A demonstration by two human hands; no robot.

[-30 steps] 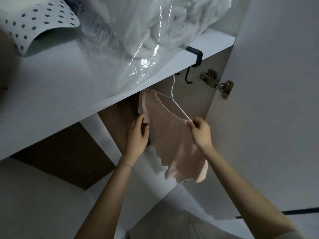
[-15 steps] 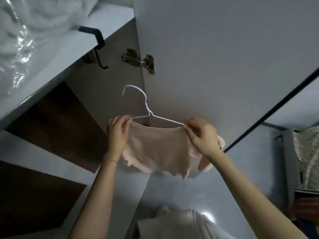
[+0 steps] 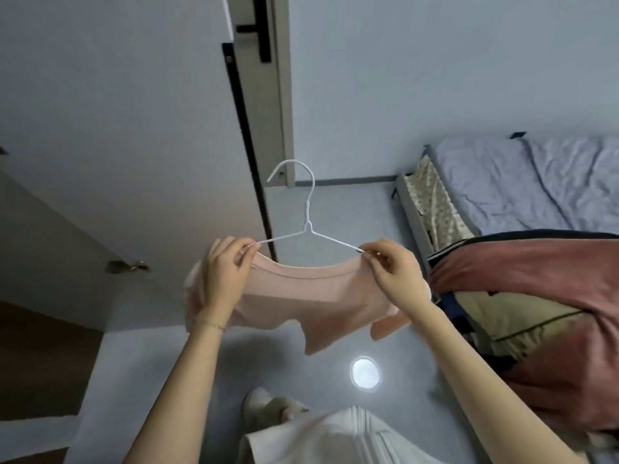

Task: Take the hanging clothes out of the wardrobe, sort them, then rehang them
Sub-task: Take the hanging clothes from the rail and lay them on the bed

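Observation:
A small pink top (image 3: pixel 311 296) hangs on a thin white wire hanger (image 3: pixel 306 226), held up in front of me over the floor. My left hand (image 3: pixel 224 272) pinches the left shoulder of the top together with the hanger's left arm. At the other end, my right hand (image 3: pixel 395 272) pinches the right shoulder and the hanger's right tip. The hanger's hook points up and hangs on nothing.
The open white wardrobe door (image 3: pixel 117 128) stands at the left, with a hinge (image 3: pixel 127 266) on it. A bed (image 3: pixel 536 189) with a lilac sheet is at the right, and a reddish blanket and clothes (image 3: pixel 542 303) lie on its near end. Grey floor (image 3: pixel 335 202) lies below.
The top and its hanger came off the wardrobe hook and out of the wardrobe. My view swung right, from the wardrobe's inside toward the bed. Both hands kept their hold.

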